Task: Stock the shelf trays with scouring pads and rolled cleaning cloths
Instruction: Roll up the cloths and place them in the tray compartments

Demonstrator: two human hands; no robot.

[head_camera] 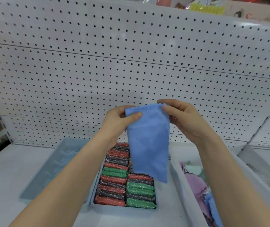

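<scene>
Blue cleaning cloth (147, 141) is held up unrolled in front of the pegboard back panel (131, 63), above the shelf trays. Its top edge is stretched btwn both hands. The rest hangs down w/ a slight taper, and the lower corner is seen in front of the R column of the middle tray (122, 208).

Top L corner is pinched by the left hand (119, 122): thumb laid across the front of the fabric, fingers tucked behind. Top R corner is pinched by the right hand (186, 120), thumb on the front, index finger curled over the zigzag edge. Both forearms are bare and are raised from the bottom of the view.

The middle tray is packed w/ scouring pads (113, 185) stood on edge in two columns: red, green and dark grey, w/ a glittery thread. The L column is filled front to back; the R column is partly hidden behind the cloth.

Just L of it a pale blue tray (52, 169) is seen; its contents can't be made out. To the R a white tray (185, 185) is set, holding loose cloths (194, 182) in lilac, mint and blue, unrolled and crumpled. All three trays are rested on the white shelf (8, 177). Packaged goods, incl. a yellow pack (206, 8), are seen blurred on the level above.
</scene>
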